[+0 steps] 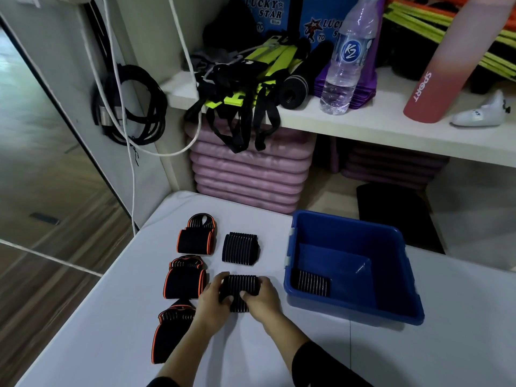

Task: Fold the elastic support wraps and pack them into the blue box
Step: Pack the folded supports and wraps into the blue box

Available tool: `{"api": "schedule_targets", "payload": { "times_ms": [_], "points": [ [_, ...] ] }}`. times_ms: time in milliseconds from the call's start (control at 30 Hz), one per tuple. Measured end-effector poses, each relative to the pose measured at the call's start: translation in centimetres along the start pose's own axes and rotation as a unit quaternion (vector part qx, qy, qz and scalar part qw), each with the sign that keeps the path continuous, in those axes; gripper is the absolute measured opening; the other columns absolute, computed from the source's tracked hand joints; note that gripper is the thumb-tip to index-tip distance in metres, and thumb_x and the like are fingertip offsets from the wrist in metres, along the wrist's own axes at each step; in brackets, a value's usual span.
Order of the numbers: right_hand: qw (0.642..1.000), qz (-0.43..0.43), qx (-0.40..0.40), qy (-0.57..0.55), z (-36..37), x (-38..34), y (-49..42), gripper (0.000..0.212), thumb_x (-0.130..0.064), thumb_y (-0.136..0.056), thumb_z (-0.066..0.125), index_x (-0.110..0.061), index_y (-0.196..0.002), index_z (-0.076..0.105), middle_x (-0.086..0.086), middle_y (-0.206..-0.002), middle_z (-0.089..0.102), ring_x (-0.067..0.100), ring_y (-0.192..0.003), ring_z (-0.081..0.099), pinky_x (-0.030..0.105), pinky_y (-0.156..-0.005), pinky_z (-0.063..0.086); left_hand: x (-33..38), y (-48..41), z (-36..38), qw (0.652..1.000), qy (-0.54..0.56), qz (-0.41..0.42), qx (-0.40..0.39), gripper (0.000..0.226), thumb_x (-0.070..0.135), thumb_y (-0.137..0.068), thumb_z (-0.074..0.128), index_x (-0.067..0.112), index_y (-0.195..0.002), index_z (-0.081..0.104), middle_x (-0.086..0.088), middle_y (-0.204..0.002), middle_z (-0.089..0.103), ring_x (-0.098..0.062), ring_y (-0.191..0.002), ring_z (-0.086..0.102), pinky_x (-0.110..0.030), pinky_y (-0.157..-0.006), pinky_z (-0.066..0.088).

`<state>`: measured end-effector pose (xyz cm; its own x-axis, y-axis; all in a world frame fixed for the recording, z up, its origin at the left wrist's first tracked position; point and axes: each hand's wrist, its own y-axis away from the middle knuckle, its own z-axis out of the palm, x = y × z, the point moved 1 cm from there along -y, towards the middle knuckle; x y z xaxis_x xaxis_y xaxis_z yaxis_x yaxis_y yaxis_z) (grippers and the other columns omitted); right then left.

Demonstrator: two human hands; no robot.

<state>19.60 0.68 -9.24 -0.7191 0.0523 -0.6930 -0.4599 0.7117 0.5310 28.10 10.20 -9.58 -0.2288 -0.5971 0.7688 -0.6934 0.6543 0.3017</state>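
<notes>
Both hands are curled on one black ribbed wrap [242, 284] on the white table [363, 353]: left hand [212, 301] gripping its nine o'clock edge, right hand [262, 298] its three o'clock edge, thumbs on top. This looks like folding in progress. Next, the wrap needs carrying toward three o'clock into the blue box [349, 238], beside the striped wrap [310, 283] already inside. Another folded wrap [240, 248] lies at twelve o'clock, and orange-edged wraps [185, 279] wait at nine.

Three striped wraps [240, 248], three orange-trimmed wraps [195, 238], one blue box [396, 275].
</notes>
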Motion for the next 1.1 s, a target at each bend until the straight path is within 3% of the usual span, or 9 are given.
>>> {"api": "schedule_targets", "payload": {
  "times_ms": [100, 200, 300, 467, 567, 700, 800, 900, 1100],
  "points": [
    [0.999, -0.006, -0.007, -0.042, -0.1, -0.2, 0.2, 0.05, -0.038, -0.076, 0.067, -0.022, -0.121, 0.051, 0.002, -0.121, 0.059, 0.021, -0.107, 0.059, 0.038, -0.093, 0.051, 0.1, 0.8, -0.4, 0.998, 0.062, 0.009, 0.012, 0.049, -0.003, -0.086, 0.053, 0.021, -0.128, 0.045, -0.008, -0.102, 0.061, -0.017, -0.088, 0.061, -0.022, -0.071, 0.05],
    [0.997, -0.032, -0.005, -0.074, -0.9, -1.6, 1.0, 0.048, -0.034, -0.077, 0.068, -0.019, -0.119, 0.052, 0.006, -0.122, 0.05, 0.021, -0.108, 0.056, 0.032, -0.089, 0.052, 1.0, 1.6, -1.2, 0.987, 0.154, 0.025, 0.026, 0.05, -0.006, -0.087, 0.051, 0.032, -0.12, 0.047, -0.001, -0.093, 0.065, -0.015, -0.083, 0.064, -0.018, -0.066, 0.053],
    [0.992, -0.093, 0.001, -0.081, -2.7, -3.7, 2.3, 0.047, -0.027, -0.081, 0.067, -0.018, -0.122, 0.048, 0.005, -0.121, 0.044, 0.02, -0.111, 0.052, 0.026, -0.091, 0.047, 2.4, 1.8, -2.6, 0.975, 0.205, 0.068, 0.044, 0.058, -0.004, -0.087, 0.052, 0.047, -0.116, 0.05, -0.002, -0.102, 0.067, -0.021, -0.084, 0.065, -0.034, -0.075, 0.056],
    [0.971, -0.172, 0.033, -0.165, -8.3, -7.2, 4.8, 0.041, -0.019, -0.081, 0.07, -0.019, -0.116, 0.046, -0.004, -0.107, 0.057, 0.015, -0.1, 0.059, 0.029, -0.089, 0.05, 6.8, 1.9, -4.4, 0.958, 0.255, 0.125, 0.034, 0.038, 0.035, -0.084, 0.047, 0.05, -0.118, 0.05, 0.015, -0.099, 0.066, -0.009, -0.088, 0.061, -0.024, -0.072, 0.048],
    [0.952, -0.19, 0.063, -0.233, -12.7, -7.8, 5.1, 0.04, -0.014, -0.083, 0.068, -0.025, -0.113, 0.043, -0.009, -0.095, 0.06, 0.01, -0.089, 0.062, 0.025, -0.079, 0.053, 9.0, 1.5, -3.9, 0.961, 0.225, 0.155, 0.032, 0.032, 0.038, -0.089, 0.046, 0.046, -0.12, 0.049, 0.014, -0.108, 0.06, -0.006, -0.1, 0.058, -0.026, -0.08, 0.046],
    [0.946, -0.158, 0.158, -0.236, -17.4, -5.3, 3.3, 0.045, -0.02, -0.083, 0.07, -0.024, -0.119, 0.043, -0.006, -0.086, 0.059, 0.01, -0.076, 0.06, 0.023, -0.068, 0.048, 10.8, 0.2, -1.2, 0.973, 0.083, 0.214, 0.025, 0.04, 0.017, -0.092, 0.054, 0.036, -0.127, 0.046, 0.007, -0.105, 0.053, -0.009, -0.096, 0.056, -0.024, -0.094, 0.045],
    [0.946, -0.1, 0.197, -0.237, -19.3, -2.3, 1.3, 0.043, -0.019, -0.083, 0.069, -0.019, -0.119, 0.046, 0.003, -0.097, 0.059, 0.018, -0.086, 0.061, 0.03, -0.076, 0.051, 11.9, -0.6, 1.3, 0.976, 0.043, 0.213, -0.023, 0.043, 0.024, -0.093, 0.052, 0.033, -0.134, 0.041, 0.003, -0.114, 0.049, -0.004, -0.086, 0.054, -0.003, -0.078, 0.039],
    [0.948, -0.024, 0.188, -0.255, -19.7, 0.5, -0.8, 0.048, -0.01, -0.084, 0.065, -0.016, -0.126, 0.042, 0.01, -0.116, 0.054, 0.028, -0.102, 0.057, 0.041, -0.091, 0.047, 12.5, -1.3, 3.3, 0.975, 0.027, 0.206, -0.072, 0.049, 0.026, -0.094, 0.051, 0.032, -0.14, 0.035, -0.004, -0.121, 0.047, -0.011, -0.084, 0.056, -0.015, -0.082, 0.044],
    [0.956, 0.043, 0.123, -0.262, -17.6, 2.7, -4.9, 0.046, 0.0, -0.089, 0.056, -0.016, -0.127, 0.036, 0.017, -0.111, 0.056, 0.029, -0.093, 0.058, 0.046, -0.09, 0.051, 12.7, -2.2, 4.5, 0.975, -0.018, 0.207, -0.074, 0.055, 0.016, -0.092, 0.053, 0.026, -0.142, 0.031, -0.004, -0.12, 0.041, -0.015, -0.087, 0.05, -0.023, -0.085, 0.048]
  ]
}}
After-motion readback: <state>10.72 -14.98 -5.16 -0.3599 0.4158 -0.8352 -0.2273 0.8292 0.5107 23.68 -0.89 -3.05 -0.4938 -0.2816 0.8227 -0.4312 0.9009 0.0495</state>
